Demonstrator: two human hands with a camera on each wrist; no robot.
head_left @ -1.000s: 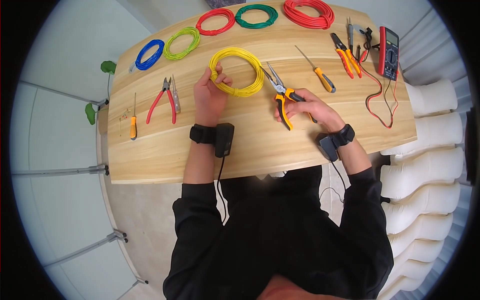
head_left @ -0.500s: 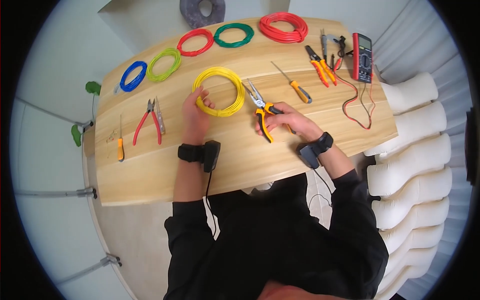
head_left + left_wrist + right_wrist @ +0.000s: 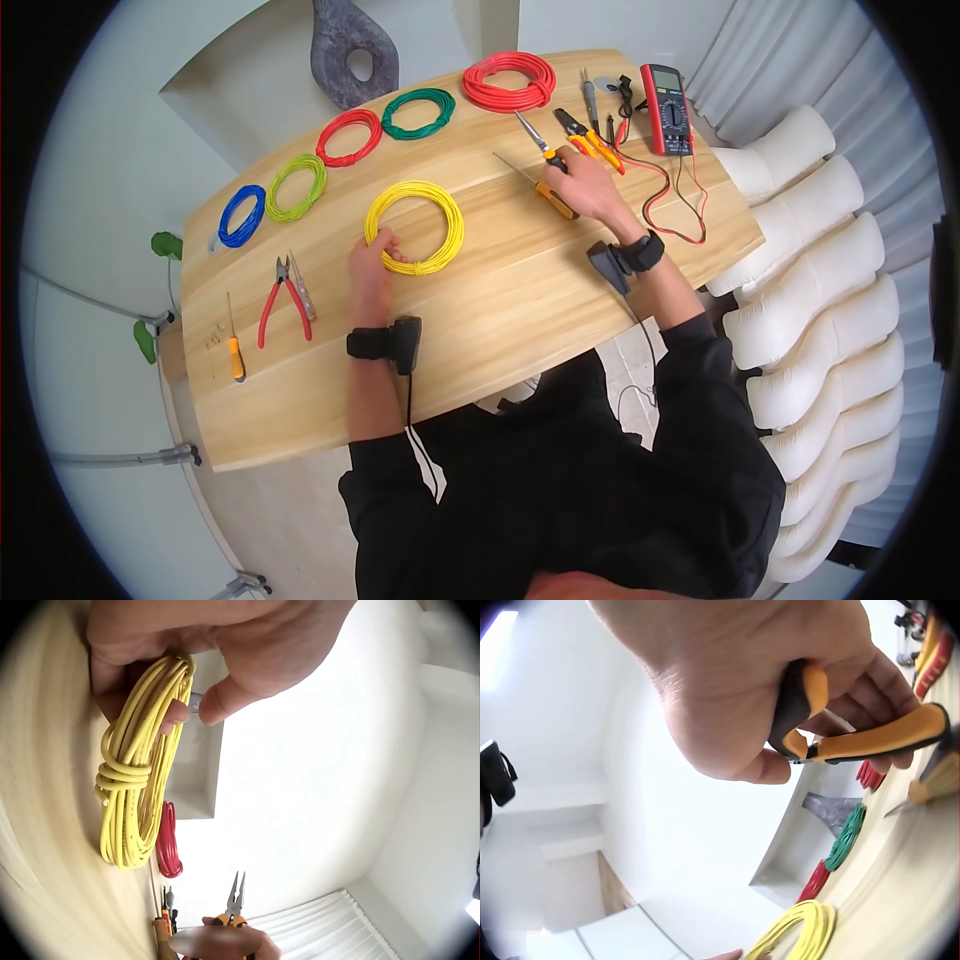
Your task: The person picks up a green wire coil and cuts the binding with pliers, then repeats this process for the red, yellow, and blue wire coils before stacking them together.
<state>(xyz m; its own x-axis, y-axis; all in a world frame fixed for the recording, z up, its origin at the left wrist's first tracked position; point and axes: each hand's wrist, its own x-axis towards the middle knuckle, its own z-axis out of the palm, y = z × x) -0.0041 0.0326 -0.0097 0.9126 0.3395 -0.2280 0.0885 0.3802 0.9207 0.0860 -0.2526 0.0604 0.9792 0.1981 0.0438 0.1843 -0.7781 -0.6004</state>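
My left hand grips a coil of yellow wire at its near left side. In the left wrist view, fingers curl through the yellow coil, which stands on edge with a wrap of wire binding it. My right hand holds needle-nose pliers with orange-and-black handles, tips pointing to the far side of the table. Their handles are spread in the right wrist view. An orange-handled screwdriver lies partly hidden beneath this hand, and wire strippers lie just beyond it.
Coils of blue, lime, red and green wire line the far edge, with a thicker red coil. Red-handled cutters and another screwdriver lie left. A multimeter with leads is right.
My right hand has carried the pliers away from the yellow coil, rightward and forward over the screwdriver. My left hand keeps its grip on the coil. The head view has shifted.
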